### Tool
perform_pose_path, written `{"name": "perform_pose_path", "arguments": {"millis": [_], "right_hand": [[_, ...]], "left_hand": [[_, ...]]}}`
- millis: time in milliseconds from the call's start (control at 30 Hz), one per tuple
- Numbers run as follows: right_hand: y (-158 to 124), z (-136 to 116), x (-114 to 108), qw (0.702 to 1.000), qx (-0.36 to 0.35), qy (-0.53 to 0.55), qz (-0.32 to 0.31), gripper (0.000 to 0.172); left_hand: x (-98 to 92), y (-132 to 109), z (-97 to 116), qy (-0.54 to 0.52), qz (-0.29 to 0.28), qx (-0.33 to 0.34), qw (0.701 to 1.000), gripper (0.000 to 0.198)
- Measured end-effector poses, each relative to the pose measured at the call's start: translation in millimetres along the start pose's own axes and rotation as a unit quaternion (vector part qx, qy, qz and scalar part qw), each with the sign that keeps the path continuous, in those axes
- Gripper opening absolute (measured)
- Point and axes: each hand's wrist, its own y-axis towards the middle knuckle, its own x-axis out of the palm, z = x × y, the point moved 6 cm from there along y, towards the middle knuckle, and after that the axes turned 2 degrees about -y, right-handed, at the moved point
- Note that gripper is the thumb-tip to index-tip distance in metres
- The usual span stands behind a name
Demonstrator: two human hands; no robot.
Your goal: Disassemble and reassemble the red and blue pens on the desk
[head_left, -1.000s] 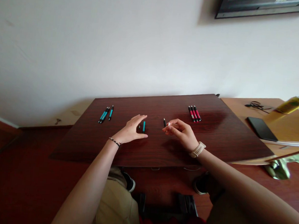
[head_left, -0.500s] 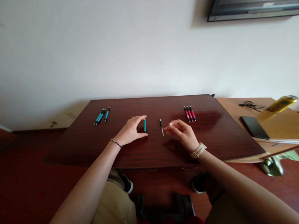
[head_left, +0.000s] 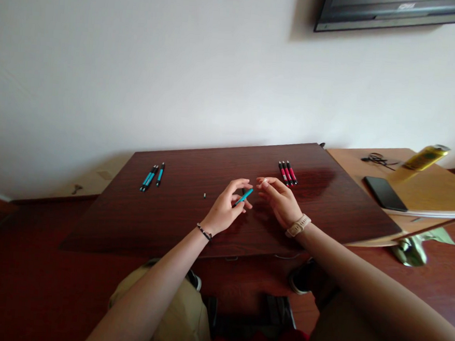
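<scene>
My left hand (head_left: 225,207) is closed on a short teal pen barrel (head_left: 245,196), lifted just above the dark wooden table (head_left: 334,209). My right hand (head_left: 279,201) is close beside it on the right, its fingertips pinched together; what they hold is too small to make out. A tiny black pen part (head_left: 204,195) lies on the table to the left of my left hand. Three teal pens (head_left: 151,176) lie at the far left of the table. Three red pens (head_left: 287,172) lie at the far right, just beyond my right hand.
A lighter wooden desk (head_left: 436,190) adjoins on the right, with a black phone (head_left: 385,193), a yellow bottle (head_left: 426,156) and a dark cable (head_left: 377,159). A screen (head_left: 394,11) hangs on the white wall. My knees and shoes show below the table edge.
My left hand has picked the teal barrel up off the table and carried it right, towards my right hand. The small black part stays where the left hand was.
</scene>
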Motion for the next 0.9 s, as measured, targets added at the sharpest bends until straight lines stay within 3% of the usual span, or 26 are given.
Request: {"name": "perform_pose_path", "arguments": {"millis": [133, 367, 900], "right_hand": [[0.7, 1.0, 4.6, 1.0, 0.012, 0.022, -0.009, 0.029], [-4.0, -1.7, 16.4, 0.999, 0.007, 0.02, -0.029, 0.034], [-8.1, 2.1, 22.6, 0.998, -0.007, 0.022, -0.053, 0.027]], "left_hand": [[5.1, 1.2, -3.6, -0.102, 0.028, -0.04, 0.994, 0.047], [10.0, 1.8, -6.0, -0.248, 0.061, -0.082, 0.963, 0.049], [14.6, 3.1, -17.1, -0.28, 0.1, -0.108, 0.949, 0.035]]}}
